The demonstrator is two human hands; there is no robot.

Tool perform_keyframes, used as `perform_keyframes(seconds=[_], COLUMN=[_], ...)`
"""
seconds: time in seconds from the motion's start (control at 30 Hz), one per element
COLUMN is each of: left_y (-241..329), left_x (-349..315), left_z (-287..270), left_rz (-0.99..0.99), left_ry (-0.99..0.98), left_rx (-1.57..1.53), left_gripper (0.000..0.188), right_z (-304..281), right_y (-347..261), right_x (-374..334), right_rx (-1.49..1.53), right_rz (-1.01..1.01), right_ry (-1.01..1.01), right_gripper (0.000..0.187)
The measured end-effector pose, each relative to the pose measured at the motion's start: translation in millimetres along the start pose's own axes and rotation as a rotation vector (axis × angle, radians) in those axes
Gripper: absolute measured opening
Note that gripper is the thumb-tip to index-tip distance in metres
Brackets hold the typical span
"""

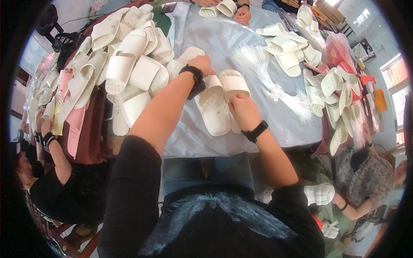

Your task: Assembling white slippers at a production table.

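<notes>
white slides, left slide (214, 109) and right slide (235, 81), lie side by side on grey plastic sheet (183, 137), probably centred so both hands reach. hands apart: left hand (204, 64) by left slide's toe end, right hand (245, 112) curled against right slide's strap, perhaps steadying it; fingertips hidden, grips cannot be told. strand bundle (273, 88) near, seemingly for easy reach.
</notes>
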State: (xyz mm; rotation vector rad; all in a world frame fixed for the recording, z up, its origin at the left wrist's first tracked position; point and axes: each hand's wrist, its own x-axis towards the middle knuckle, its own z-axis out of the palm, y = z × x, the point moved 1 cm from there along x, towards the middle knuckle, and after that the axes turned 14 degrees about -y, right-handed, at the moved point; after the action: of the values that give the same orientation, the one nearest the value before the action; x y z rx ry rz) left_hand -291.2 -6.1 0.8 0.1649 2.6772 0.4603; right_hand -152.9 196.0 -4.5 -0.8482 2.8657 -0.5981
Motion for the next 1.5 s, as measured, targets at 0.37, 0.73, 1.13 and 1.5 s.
perform_keyframes(seconds=[0.37,0.73,1.13,1.5], left_y=[-3,-15,-5,-10], left_x=[9,25,21,29], left_z=[10,20,18,6], left_rz=[-0.041,0.001,0.156,0.395], left_ry=[0.103,0.175,0.181,0.170], left_rx=[0.031,-0.075,0.029,-0.244], left_gripper=[0.036,0.014,0.010,0.023], right_z=[11,8,9,12], right_y=[2,-1,0,4], right_x=[10,13,10,12], right_rx=[-0.179,-0.179,-0.166,-0.136], right_rz=[-0.027,-0.097,-0.173,-0.162], right_ry=[0.030,-0.011,0.002,0.029], right_gripper=[0.011,0.013,0.010,0.010])
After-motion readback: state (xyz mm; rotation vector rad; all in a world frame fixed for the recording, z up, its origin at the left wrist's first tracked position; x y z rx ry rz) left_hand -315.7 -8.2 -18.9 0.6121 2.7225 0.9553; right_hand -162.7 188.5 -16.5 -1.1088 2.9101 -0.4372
